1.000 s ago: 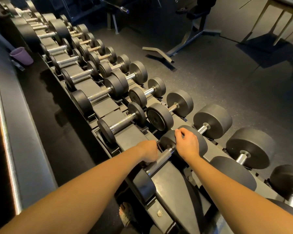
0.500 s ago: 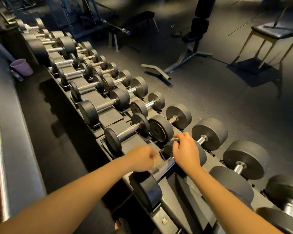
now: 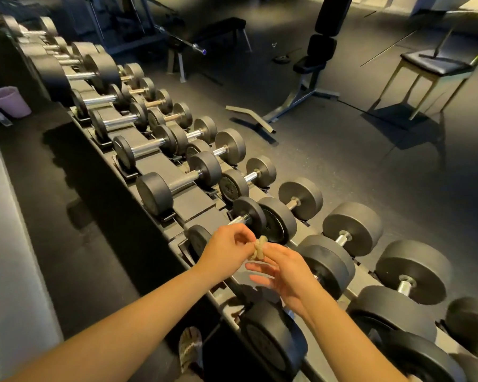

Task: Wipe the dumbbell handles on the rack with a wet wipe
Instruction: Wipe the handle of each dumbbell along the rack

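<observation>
Crumpled beige wet wipe (image 3: 260, 250), a twisted ropy wad with its long axis near upright, sits above the black sloped metal rack (image 3: 196, 201). The left hand (image 3: 226, 249) and right hand (image 3: 283, 271) pinch it, the right's lower fingers spread. Chrome dumbbell handles (image 3: 146, 147) lie crosswise.

Crumpled wipe (image 3: 259, 251) above racked dumbbells (image 3: 265, 219)

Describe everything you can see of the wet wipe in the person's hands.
The wet wipe is a small, pale beige wad, bunched and twisted into folds, and it looks soft and cloth-like. It is held in the air above the dumbbell rack and touches no handle. The left hand pinches its left side and the right hand holds its right side.
</observation>
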